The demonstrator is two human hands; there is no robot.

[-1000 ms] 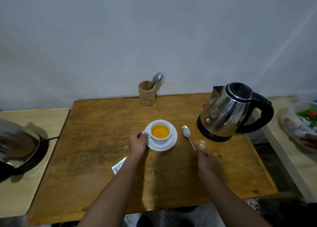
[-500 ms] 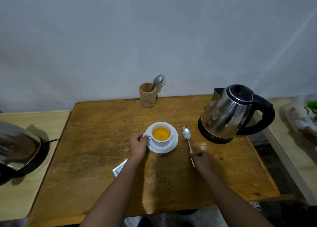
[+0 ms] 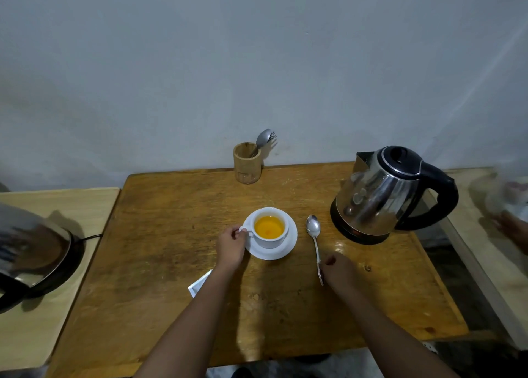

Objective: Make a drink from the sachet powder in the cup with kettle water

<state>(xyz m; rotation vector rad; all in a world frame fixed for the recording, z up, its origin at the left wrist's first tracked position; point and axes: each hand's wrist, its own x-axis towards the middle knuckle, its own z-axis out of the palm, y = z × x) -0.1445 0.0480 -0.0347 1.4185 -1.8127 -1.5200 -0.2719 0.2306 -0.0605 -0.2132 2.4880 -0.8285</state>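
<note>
A white cup (image 3: 270,242) filled with orange drink stands on a white saucer (image 3: 288,249) near the middle of the wooden table (image 3: 171,263). My left hand (image 3: 231,246) pinches the cup's handle. To the right of the saucer a metal spoon (image 3: 313,230) lies flat on the table. My right hand (image 3: 338,270) is curled over the near part of the spoon's handle. The steel kettle (image 3: 380,194) with its black handle stands at the right on its base. A white sachet (image 3: 200,284) lies partly hidden under my left forearm.
At the table's back edge stands a wooden holder (image 3: 247,163) with cutlery in it. On a lower side table at the left is a dark round appliance (image 3: 34,257) with a metal lid. At the far right there is another surface (image 3: 491,252) with blurred items.
The spoon has settled flat on the table and my right hand has shifted slightly, so the handle's end shows. My left hand stays on the cup handle. The view has tilted down a little.
</note>
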